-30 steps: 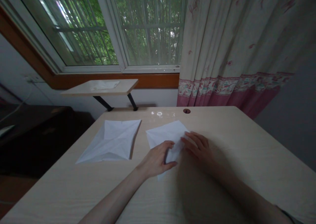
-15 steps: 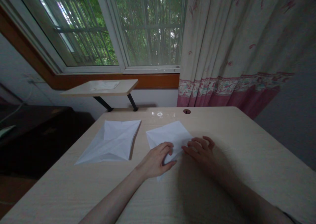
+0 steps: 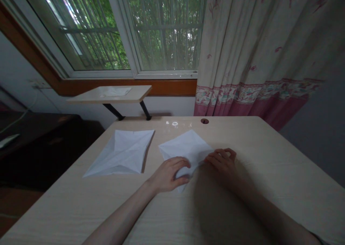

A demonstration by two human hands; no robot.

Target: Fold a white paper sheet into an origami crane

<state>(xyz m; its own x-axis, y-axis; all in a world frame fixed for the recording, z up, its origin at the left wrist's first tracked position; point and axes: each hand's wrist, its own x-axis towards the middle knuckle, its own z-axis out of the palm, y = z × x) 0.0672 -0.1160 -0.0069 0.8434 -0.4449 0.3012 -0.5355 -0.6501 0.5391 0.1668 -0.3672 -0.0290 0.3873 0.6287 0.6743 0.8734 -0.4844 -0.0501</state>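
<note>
A white folded paper [image 3: 185, 148] lies on the pale wooden desk [image 3: 269, 173], near its middle. My left hand [image 3: 168, 173] rests on the paper's near corner, fingers curled and pressing it down. At the paper's right edge my right hand [image 3: 222, 158] touches it with bent fingertips. A second white sheet [image 3: 121, 153], creased with diagonal folds, lies flat to the left, away from both hands.
A round cable hole [image 3: 204, 121] sits at the desk's far edge. Behind it a small shelf [image 3: 110, 95] on brackets juts from the wall under the window. A patterned curtain [image 3: 256, 47] hangs at the right. Dark furniture [image 3: 35, 144] stands to the left.
My right hand slid off the top of the paper to its right edge. The paper turned slightly, its far corner now pointing toward the window. My left hand stayed on the near corner.
</note>
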